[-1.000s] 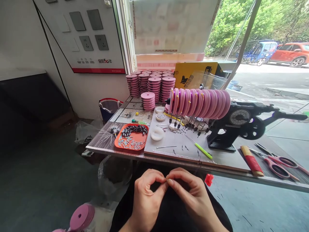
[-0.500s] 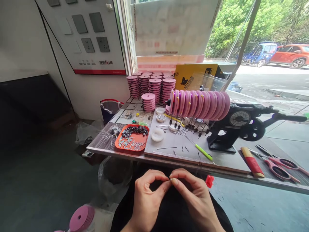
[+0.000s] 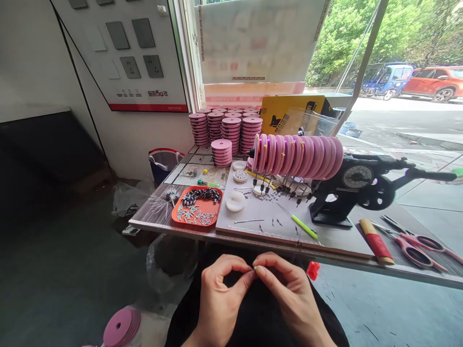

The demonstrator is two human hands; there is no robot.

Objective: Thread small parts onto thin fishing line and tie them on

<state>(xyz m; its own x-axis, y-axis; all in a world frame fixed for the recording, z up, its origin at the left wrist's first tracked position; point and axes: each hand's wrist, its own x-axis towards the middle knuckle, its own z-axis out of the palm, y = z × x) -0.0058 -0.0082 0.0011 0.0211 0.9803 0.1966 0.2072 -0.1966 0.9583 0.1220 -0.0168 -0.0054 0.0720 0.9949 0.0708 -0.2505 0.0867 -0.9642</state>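
My left hand and my right hand meet over my lap, just below the table's front edge. Thumb and forefinger of each hand are pinched together, tips touching at one spot. What they pinch is too small to make out. A thin line seems to run from my right fingers up to the table edge. On the table above stands a black hand-crank winder carrying a row of pink spools.
An orange tray of small parts sits at the table's left. Stacks of pink spools stand at the back beside a yellow box. Pink scissors, a red-wrapped stick and a green tool lie on the right. More pink spools lie by my left knee.
My pinched fingertips have shifted slightly to the right and both hands sit a little lower in view. Nothing on the table has moved.
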